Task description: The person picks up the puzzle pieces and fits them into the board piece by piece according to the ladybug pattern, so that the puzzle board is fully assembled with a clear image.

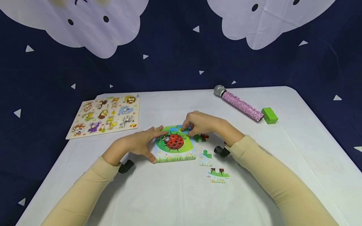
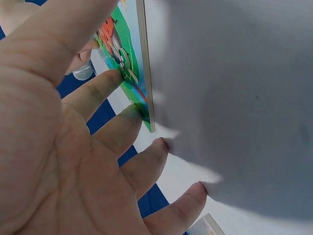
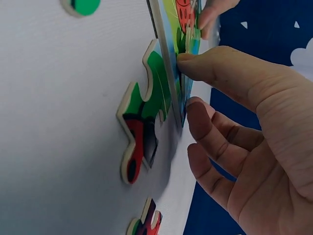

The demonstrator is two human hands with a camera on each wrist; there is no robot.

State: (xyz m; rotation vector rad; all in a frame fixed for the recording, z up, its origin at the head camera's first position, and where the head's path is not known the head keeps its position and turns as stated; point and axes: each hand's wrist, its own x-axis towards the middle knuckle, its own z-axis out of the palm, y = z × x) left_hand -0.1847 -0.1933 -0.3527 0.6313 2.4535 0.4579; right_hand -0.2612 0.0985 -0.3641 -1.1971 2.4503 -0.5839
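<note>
A square ladybug puzzle board (image 1: 175,157) lies on the table between both hands. My left hand (image 1: 140,142) spreads along its left side, thumb at the near left corner and fingertips on the far left part; in the left wrist view two fingertips touch the picture and the other two reach past the edge. At the far right corner, my right hand (image 1: 201,122) pinches a puzzle piece (image 3: 188,41) between thumb and forefinger, close over the board; the fingers hide most of it. Right beside the board's edge lies a green, red and black puzzle piece (image 3: 146,107).
Two loose pieces, a corner piece (image 1: 205,159) and an edge piece (image 1: 218,176), lie right of the board. An animal peg puzzle (image 1: 106,116) is at the far left. A pink glitter microphone (image 1: 240,104) and a green block (image 1: 269,115) lie at the back right.
</note>
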